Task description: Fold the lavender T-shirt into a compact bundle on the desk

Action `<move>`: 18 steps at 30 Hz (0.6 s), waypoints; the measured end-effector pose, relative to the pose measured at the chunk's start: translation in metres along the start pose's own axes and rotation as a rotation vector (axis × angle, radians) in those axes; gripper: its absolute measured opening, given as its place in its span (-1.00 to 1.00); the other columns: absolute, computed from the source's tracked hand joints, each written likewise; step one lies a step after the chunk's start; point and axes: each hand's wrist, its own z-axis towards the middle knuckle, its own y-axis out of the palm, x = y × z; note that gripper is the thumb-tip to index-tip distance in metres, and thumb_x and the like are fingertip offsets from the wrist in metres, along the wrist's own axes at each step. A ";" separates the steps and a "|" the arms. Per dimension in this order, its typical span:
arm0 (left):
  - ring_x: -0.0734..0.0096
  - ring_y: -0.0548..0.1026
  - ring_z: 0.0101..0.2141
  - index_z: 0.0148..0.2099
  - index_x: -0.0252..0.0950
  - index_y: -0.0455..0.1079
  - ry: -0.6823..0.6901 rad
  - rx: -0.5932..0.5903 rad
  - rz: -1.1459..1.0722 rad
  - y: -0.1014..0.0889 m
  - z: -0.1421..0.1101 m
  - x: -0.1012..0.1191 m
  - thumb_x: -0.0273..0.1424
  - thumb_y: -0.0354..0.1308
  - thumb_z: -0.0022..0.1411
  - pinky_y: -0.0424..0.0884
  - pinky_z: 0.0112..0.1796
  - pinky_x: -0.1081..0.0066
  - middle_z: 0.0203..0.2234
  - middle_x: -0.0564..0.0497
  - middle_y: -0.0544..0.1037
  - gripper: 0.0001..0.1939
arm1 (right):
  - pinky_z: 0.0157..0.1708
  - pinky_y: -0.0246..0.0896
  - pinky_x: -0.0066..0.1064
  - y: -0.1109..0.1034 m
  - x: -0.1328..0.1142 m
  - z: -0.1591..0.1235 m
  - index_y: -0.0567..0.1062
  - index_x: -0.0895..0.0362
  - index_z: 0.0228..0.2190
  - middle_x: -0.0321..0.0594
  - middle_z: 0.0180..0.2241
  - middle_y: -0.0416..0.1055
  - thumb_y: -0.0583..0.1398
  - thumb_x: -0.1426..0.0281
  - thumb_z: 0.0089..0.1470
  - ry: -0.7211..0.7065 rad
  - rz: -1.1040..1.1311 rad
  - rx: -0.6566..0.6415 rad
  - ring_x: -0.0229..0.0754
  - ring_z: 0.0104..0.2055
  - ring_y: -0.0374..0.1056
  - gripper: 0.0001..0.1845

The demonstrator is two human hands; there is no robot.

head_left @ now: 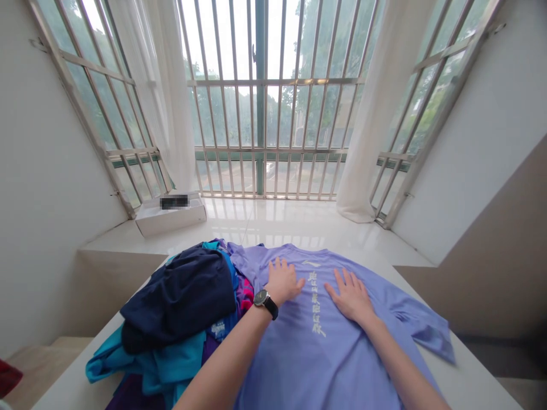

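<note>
A lavender long-sleeved shirt (282, 359) lies spread out in front of me, with white lettering running down its middle. My left hand (284, 280) rests on its upper left part, fingers spread, with a black-strapped watch (265, 303) on the wrist. On the other side of the lettering, my right hand (350, 293) lies flat on the fabric, its fingers apart too. The right sleeve (427, 324) stretches out to the side; the left sleeve is partly hidden by the clothes beside it.
A heap of clothes lies left of the shirt, a dark navy garment (183, 296) on top and a teal one (171, 364) below. A white box (171, 219) sits on the glossy window ledge (239, 213). Behind are barred windows and white curtains (371, 125).
</note>
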 end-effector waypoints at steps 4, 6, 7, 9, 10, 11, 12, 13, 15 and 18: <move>-0.10 0.04 0.32 0.26 -0.39 0.26 0.120 0.122 -0.060 0.002 0.031 0.035 -0.16 -0.10 0.37 0.04 0.24 -0.05 0.30 -0.28 0.21 -0.44 | 0.35 -0.33 -0.05 -0.008 -0.002 -0.001 0.03 0.15 0.36 -0.03 0.41 -0.15 -0.14 -0.09 0.26 0.001 0.026 -0.032 0.11 0.43 -0.24 -0.17; -0.06 0.03 0.32 0.29 -0.33 0.22 0.133 0.119 -0.101 0.016 0.041 0.048 -0.19 -0.12 0.38 0.05 0.24 -0.04 0.31 -0.22 0.19 -0.46 | 0.35 -0.35 -0.05 -0.011 -0.002 -0.002 0.03 0.16 0.36 -0.02 0.42 -0.17 -0.13 -0.08 0.26 0.000 0.048 -0.046 0.11 0.43 -0.26 -0.17; -0.06 0.01 0.33 0.32 -0.31 0.19 0.131 0.119 -0.112 0.026 0.045 0.053 -0.20 -0.13 0.39 0.03 0.24 -0.04 0.33 -0.19 0.18 -0.46 | 0.35 -0.36 -0.04 -0.012 -0.002 -0.003 0.03 0.16 0.36 -0.03 0.42 -0.17 -0.12 -0.07 0.27 0.000 0.059 -0.049 0.11 0.43 -0.26 -0.18; -0.05 -0.01 0.34 0.36 -0.24 0.14 0.128 0.126 -0.116 0.044 0.050 0.058 -0.18 -0.16 0.41 -0.03 0.26 -0.07 0.35 -0.14 0.15 -0.44 | 0.35 -0.35 -0.05 -0.012 -0.001 -0.004 0.05 0.13 0.35 -0.04 0.41 -0.15 -0.11 -0.04 0.27 -0.012 0.076 -0.046 0.11 0.43 -0.25 -0.22; -0.05 -0.01 0.34 0.37 -0.21 0.12 0.132 0.132 -0.113 0.051 0.051 0.058 -0.15 -0.18 0.42 -0.08 0.27 -0.08 0.35 -0.12 0.14 -0.44 | 0.35 -0.33 -0.05 -0.012 0.000 -0.003 0.08 0.12 0.35 -0.04 0.41 -0.13 -0.10 -0.02 0.28 -0.020 0.085 -0.042 0.11 0.43 -0.23 -0.24; -0.04 0.00 0.34 0.38 -0.18 0.11 0.141 0.133 -0.109 0.057 0.052 0.057 -0.12 -0.20 0.42 -0.11 0.28 -0.08 0.35 -0.10 0.14 -0.43 | 0.35 -0.31 -0.07 -0.012 0.001 -0.002 0.10 0.13 0.34 -0.04 0.40 -0.10 -0.10 0.00 0.29 -0.031 0.095 -0.037 0.10 0.42 -0.20 -0.26; -0.04 0.01 0.33 0.38 -0.15 0.11 0.152 0.133 -0.104 0.061 0.053 0.056 -0.10 -0.21 0.42 -0.13 0.28 -0.09 0.35 -0.09 0.14 -0.43 | 0.34 -0.28 -0.10 -0.013 0.004 -0.001 0.12 0.14 0.33 -0.03 0.40 -0.07 -0.09 0.03 0.29 -0.038 0.106 -0.031 0.09 0.41 -0.17 -0.28; -0.03 0.01 0.33 0.38 -0.13 0.10 0.163 0.133 -0.101 0.064 0.054 0.055 -0.08 -0.22 0.42 -0.15 0.28 -0.09 0.35 -0.09 0.14 -0.42 | 0.34 -0.24 -0.12 -0.014 0.007 0.001 0.14 0.15 0.32 -0.02 0.39 -0.04 -0.09 0.05 0.30 -0.038 0.117 -0.023 0.08 0.41 -0.13 -0.30; -0.03 0.00 0.34 0.39 -0.13 0.10 0.178 0.132 -0.096 0.065 0.054 0.053 -0.07 -0.23 0.42 -0.15 0.28 -0.10 0.36 -0.10 0.14 -0.41 | 0.32 -0.18 -0.15 -0.021 0.020 0.004 0.19 0.18 0.30 0.00 0.36 0.03 -0.07 0.11 0.30 -0.003 0.122 0.016 0.07 0.39 -0.08 -0.34; -0.03 -0.01 0.34 0.40 -0.13 0.09 0.184 0.118 -0.088 0.063 0.056 0.051 -0.06 -0.24 0.42 -0.16 0.28 -0.10 0.36 -0.10 0.12 -0.40 | 0.30 -0.11 -0.15 -0.034 0.057 0.005 0.33 0.13 0.21 -0.06 0.30 0.17 -0.04 0.19 0.29 0.167 0.070 0.125 0.05 0.35 0.00 -0.44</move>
